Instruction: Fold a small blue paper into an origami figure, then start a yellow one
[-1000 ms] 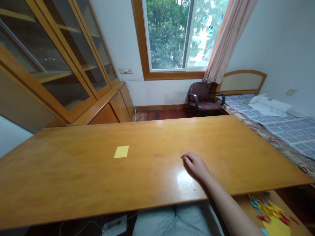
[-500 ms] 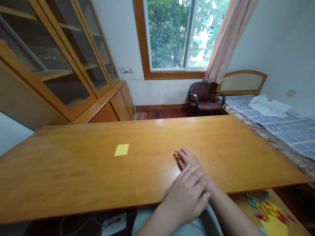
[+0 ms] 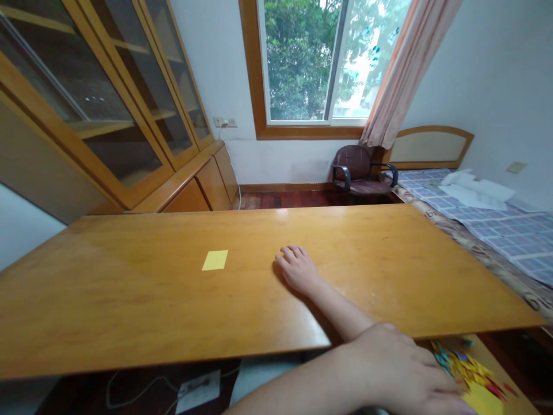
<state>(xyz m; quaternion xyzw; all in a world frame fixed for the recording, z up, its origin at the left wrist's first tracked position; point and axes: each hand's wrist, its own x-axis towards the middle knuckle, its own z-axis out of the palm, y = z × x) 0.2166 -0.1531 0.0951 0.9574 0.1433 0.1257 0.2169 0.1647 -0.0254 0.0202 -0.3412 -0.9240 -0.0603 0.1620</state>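
A small yellow paper rectangle (image 3: 215, 260) lies flat on the long wooden table (image 3: 129, 305). My right hand (image 3: 298, 268) rests palm down on the table to the right of that paper, fingers loosely spread and holding nothing. My left hand (image 3: 401, 369) crosses over my right forearm and reaches down past the table's near right edge. Its fingers stretch onto a pile of coloured paper pieces (image 3: 464, 366) on a lower surface, touching a yellow sheet there. I see nothing gripped in it.
A glass-fronted wooden cabinet (image 3: 129, 115) lines the left wall. Beyond the table stand a dark armchair (image 3: 360, 173) under the window and a bed (image 3: 496, 222) along the right. Cables and a white power strip (image 3: 199, 391) lie under the table.
My right hand slid left across the table toward the yellow paper. My left hand came into view, crossed over the right arm and reached down to the coloured paper pile at the right.
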